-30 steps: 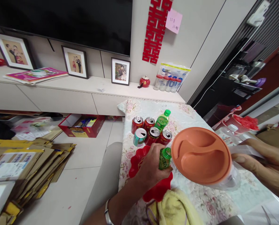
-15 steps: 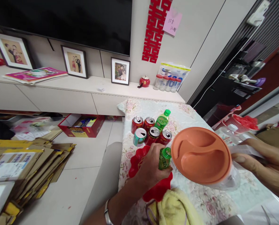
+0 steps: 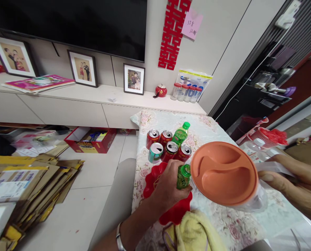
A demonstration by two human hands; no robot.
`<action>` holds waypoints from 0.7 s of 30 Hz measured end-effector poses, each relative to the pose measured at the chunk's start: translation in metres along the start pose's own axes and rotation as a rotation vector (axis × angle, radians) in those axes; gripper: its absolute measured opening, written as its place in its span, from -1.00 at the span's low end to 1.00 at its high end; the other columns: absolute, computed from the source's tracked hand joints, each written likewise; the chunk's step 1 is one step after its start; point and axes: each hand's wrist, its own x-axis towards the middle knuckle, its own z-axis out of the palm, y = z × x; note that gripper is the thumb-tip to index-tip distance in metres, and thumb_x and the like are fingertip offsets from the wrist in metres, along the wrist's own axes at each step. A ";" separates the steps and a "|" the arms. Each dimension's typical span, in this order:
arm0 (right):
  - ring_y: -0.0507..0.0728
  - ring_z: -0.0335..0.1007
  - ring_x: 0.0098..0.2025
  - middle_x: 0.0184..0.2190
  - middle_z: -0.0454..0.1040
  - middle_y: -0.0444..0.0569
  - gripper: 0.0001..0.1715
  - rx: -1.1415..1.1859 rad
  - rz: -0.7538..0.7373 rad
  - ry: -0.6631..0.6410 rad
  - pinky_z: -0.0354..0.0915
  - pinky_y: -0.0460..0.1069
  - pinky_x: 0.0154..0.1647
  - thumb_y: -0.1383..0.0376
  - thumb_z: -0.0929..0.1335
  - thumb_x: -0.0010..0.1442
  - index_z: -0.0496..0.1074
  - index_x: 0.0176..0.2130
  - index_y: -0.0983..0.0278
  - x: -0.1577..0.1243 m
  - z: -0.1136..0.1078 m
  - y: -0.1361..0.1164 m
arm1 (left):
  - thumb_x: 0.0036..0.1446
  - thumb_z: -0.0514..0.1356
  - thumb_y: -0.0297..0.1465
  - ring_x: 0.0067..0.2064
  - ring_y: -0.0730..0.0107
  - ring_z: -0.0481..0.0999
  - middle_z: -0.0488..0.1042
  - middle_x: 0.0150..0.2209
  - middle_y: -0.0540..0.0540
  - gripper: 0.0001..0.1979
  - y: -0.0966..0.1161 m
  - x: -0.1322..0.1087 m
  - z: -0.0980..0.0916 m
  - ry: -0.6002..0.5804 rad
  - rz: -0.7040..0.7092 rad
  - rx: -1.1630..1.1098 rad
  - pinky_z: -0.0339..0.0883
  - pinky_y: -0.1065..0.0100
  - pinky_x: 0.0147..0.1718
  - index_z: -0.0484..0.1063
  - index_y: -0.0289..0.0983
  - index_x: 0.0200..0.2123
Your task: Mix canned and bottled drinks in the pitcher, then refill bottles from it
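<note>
My left hand (image 3: 168,181) is closed around a small green plastic bottle (image 3: 183,177), whose green neck end is against or close to the rim of an orange-lidded jug (image 3: 225,174). The orange top has recessed, curved hollows, and clear plastic shows beneath it. At the right, my right hand (image 3: 298,183) grips the jug's translucent handle (image 3: 275,168) between thumb and fingers. Under my left hand lies a red scalloped tray (image 3: 175,211). Just beyond stand several opened drink cans (image 3: 171,148) and a second green bottle (image 3: 181,134) with its cap on.
A yellow towel (image 3: 197,232) lies at the near edge of the flowered tablecloth (image 3: 205,122). Behind the cans runs a white cabinet (image 3: 103,97) with frames and jars. Flattened cardboard (image 3: 40,184) and a red box (image 3: 91,141) are on the floor at left.
</note>
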 end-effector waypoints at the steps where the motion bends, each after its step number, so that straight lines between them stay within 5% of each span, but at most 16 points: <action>1: 0.02 0.28 -0.73 -0.70 0.42 -0.19 -0.35 -0.007 0.000 0.000 0.17 -0.08 -0.70 -0.29 0.36 0.32 0.63 -0.32 0.18 0.000 0.000 0.001 | -0.02 0.40 -0.48 0.07 0.05 0.54 0.47 0.04 -0.17 -0.41 0.000 0.000 0.000 0.001 0.001 -0.003 0.47 0.06 0.09 0.30 -0.17 0.08; 21: 0.04 0.23 -0.73 -0.71 0.38 -0.24 -0.50 0.029 -0.009 0.006 0.13 -0.04 -0.71 -0.23 0.38 0.35 0.60 -0.21 0.10 -0.006 0.005 0.005 | 0.00 0.42 -0.49 0.09 0.04 0.51 0.43 0.05 -0.18 -0.39 -0.005 -0.001 0.003 0.004 0.032 -0.039 0.44 0.04 0.10 0.30 -0.18 0.11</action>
